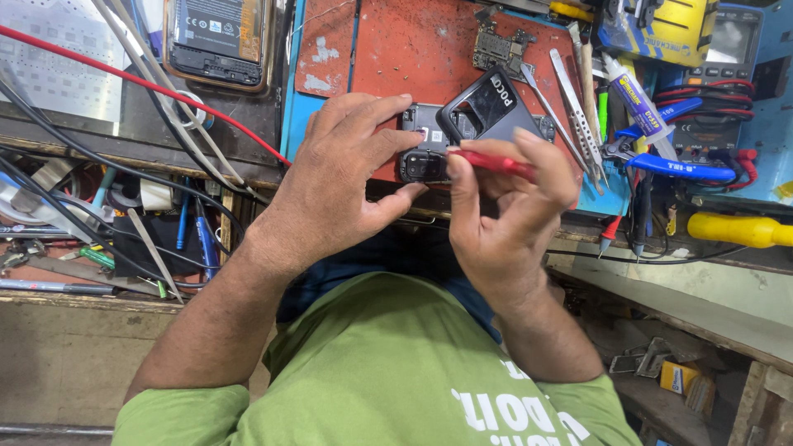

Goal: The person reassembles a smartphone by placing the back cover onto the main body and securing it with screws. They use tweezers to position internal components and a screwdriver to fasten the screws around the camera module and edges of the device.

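My left hand [343, 177] grips the near end of an opened dark phone [429, 153], with thumb and fingers around its camera block. My right hand [504, 211] holds a red-handled screwdriver [496, 163], its tip pointing left at the phone's inside. A black phone back cover [487, 107] leans tilted over the phone, just above my right fingers. All of this sits at the near edge of a worn red work mat [396, 41].
Several tweezers [570, 99], blue-handled cutters [669, 165], a glue tube [640, 107] and a multimeter [723, 58] lie to the right. A circuit board [500, 45] rests on the mat. A phone [219, 37], red and black wires [149, 87] and a yellow handle [739, 230] are around.
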